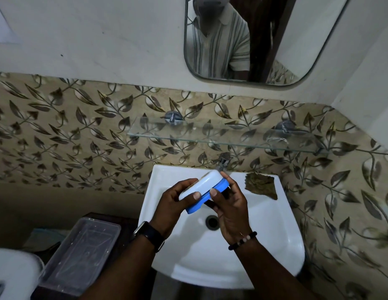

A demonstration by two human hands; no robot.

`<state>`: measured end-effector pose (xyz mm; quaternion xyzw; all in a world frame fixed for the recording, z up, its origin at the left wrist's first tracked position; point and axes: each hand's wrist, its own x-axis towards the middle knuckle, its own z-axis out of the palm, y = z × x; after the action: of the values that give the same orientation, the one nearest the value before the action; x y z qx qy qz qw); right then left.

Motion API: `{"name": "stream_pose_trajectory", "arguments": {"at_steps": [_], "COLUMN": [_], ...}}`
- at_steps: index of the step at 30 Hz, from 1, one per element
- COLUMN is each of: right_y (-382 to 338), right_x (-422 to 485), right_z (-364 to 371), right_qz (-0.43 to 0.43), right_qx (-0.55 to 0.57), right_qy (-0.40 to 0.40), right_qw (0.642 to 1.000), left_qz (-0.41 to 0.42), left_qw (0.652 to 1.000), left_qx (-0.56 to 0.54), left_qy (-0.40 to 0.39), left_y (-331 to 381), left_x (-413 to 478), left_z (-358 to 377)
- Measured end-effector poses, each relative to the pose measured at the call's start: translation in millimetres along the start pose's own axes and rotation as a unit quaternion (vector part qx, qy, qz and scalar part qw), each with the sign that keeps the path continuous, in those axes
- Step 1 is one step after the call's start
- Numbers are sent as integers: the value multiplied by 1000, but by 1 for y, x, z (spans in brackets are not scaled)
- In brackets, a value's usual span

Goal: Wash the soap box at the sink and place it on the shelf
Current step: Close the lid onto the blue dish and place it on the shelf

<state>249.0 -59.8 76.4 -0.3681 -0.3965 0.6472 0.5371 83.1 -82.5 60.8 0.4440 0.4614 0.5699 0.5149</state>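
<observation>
Both hands are closed on the soap box, which is held tilted above the sink, toward its back edge. The left hand wraps the near end with its thumb on the white lid, and the right hand pinches the blue base at the seam. It looks like light, stiff two-part plastic, probably slippery when wet, so gripping across both halves along the long edges should stop it sliding or popping apart.
</observation>
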Motion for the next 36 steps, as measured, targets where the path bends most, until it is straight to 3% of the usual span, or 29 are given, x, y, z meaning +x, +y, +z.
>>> {"name": "stream_pose_trajectory", "arguments": {"at_steps": [9, 20, 31, 36], "right_y": [1, 1, -5, -11], "right_x": [1, 2, 7, 9], "right_z": [-6, -4, -12, -19], "right_qz": [-9, -13, -20, 27], "right_qx": [-38, -2, 12, -4], "right_qy": [-7, -14, -73, -103], "right_qw": [999, 1000, 997, 994], "left_qz": [15, 75, 56, 73], "left_qw": [984, 959, 968, 948], "left_qx": [154, 265, 228, 297], "left_qy": [-85, -66, -88, -91], "left_y": [9, 9, 19, 24], "left_x": [1, 0, 6, 7], "left_z": [-3, 5, 1, -6]}}
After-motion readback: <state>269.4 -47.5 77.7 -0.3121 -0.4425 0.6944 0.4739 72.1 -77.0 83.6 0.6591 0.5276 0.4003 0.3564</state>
